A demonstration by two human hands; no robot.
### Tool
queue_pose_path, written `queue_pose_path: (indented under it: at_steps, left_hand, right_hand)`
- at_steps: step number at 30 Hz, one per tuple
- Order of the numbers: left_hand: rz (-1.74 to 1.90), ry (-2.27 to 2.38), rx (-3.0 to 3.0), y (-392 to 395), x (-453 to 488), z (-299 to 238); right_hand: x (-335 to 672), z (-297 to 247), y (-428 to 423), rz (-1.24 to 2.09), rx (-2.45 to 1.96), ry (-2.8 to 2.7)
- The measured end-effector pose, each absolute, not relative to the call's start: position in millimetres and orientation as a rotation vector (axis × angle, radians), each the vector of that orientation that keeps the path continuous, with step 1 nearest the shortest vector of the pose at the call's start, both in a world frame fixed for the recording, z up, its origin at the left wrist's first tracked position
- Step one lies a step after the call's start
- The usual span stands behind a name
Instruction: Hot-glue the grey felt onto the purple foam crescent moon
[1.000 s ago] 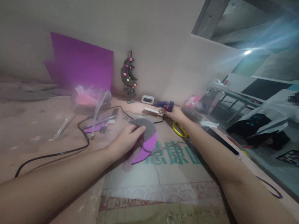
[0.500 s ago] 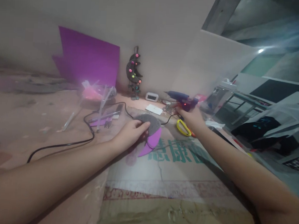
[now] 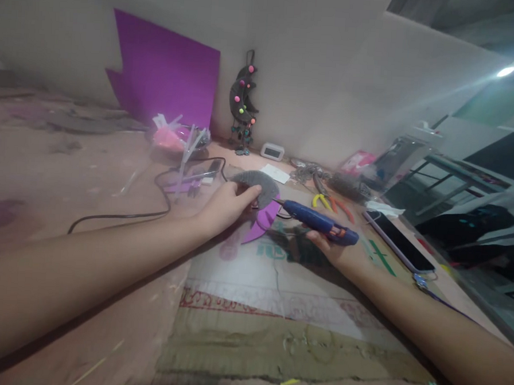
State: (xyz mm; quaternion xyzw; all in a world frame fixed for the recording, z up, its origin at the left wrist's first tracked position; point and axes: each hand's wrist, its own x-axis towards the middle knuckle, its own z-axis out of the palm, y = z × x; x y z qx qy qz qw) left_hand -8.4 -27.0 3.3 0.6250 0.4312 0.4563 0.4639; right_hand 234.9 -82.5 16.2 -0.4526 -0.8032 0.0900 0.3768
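My left hand [image 3: 234,205] pinches a crescent moon cutout, its grey felt piece [image 3: 266,190] lying over a purple piece [image 3: 261,226] that shows below. In my right hand [image 3: 329,245] is a blue hot glue gun [image 3: 311,217], pointing left. Its nozzle tip is at the right edge of the crescent, by the border of grey and purple; whether it touches I cannot tell. Fingers of the left hand beneath the crescent are partly hidden. Under both hands lies a printed cardboard sheet [image 3: 241,329].
Pliers with yellow and orange handles [image 3: 323,202] and a phone [image 3: 403,243] lie to the right. A moon ornament [image 3: 243,100] and purple sheet [image 3: 168,73] lean against the wall. A small white clock [image 3: 272,152], glue sticks [image 3: 189,149] and a black cord [image 3: 122,215] are on the table.
My right hand has brought the glue gun from the back right, near the pliers, forward and left to the crescent. My left hand still holds the crescent. The view has shifted slightly.
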Motion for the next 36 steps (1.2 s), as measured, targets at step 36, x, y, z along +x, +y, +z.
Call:
queue_pose_path:
  at_steps: [36]
  left_hand:
    - [1.211, 1.010, 1.698, -19.7, -9.6, -5.8]
  right_hand:
    - [235.6, 6.3, -80.9, 0.380, -1.208, -2.073]
